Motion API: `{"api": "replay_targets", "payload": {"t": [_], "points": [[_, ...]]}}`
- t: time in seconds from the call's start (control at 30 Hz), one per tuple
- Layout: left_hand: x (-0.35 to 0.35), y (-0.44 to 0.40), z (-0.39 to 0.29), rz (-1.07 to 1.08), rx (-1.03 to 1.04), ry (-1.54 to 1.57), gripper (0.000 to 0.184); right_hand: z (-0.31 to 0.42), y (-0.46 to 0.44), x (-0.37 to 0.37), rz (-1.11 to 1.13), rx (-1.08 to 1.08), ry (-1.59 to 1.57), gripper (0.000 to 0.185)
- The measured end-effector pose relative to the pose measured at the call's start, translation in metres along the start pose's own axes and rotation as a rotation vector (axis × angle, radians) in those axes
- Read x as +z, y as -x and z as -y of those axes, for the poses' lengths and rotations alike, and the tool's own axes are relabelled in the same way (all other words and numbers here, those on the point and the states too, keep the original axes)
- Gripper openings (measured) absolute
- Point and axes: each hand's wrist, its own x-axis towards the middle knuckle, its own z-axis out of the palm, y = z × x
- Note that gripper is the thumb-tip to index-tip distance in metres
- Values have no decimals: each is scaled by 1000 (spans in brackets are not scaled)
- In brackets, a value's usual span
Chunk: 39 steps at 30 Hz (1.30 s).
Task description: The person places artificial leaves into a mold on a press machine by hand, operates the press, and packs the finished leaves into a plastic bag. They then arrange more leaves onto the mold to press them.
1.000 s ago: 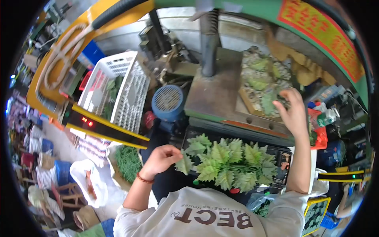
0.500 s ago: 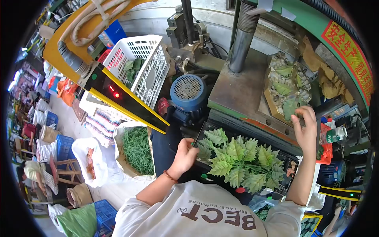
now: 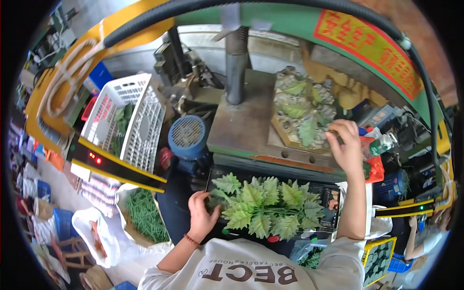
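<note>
My left hand (image 3: 202, 215) is at the left end of a bunch of green artificial leaves (image 3: 263, 205), its thumb and fingers around a dull green leaf (image 3: 212, 202) partly hidden by them. The bunch lies on a dark surface in front of my body, stems gathered in the middle. My right hand (image 3: 346, 147) is raised at the right edge of a leaf-shaped mould (image 3: 282, 128) on the press bed. Its fingers are curved with the thumb apart, and I see nothing held. Several green leaves lie on the mould, one leaf (image 3: 307, 132) nearest to my right hand.
A steel press column (image 3: 236, 72) rises behind the metal bed (image 3: 237, 128). Yellow-edged sensor bars (image 3: 116, 166) flank the work area. A white basket (image 3: 147, 128), a blue motor (image 3: 187, 137) and a bag of green stems (image 3: 145, 212) are left. An orange container (image 3: 374, 169) stands right.
The view has swung, so the press and bunch sit farther left. My right hand stays by the mould's right edge. My left hand now has its thumb and fingers around the leaf.
</note>
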Motion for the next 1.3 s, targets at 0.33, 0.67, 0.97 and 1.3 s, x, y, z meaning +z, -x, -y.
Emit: {"api": "replay_targets", "payload": {"t": [0.33,0.67,0.97,1.3], "points": [[-22,-139,-70,-29,340,299,14,-24,3,21,-44,234,-38,18],[37,-252,-234,645,90,1362,9,-72,13,43,25,181,113,23],[57,-271,-220,595,139,997,7,-60,-10,31,-58,335,-286,21],[67,-270,-185,415,257,348,11,-66,-87,93,-571,474,-1828,23]]}}
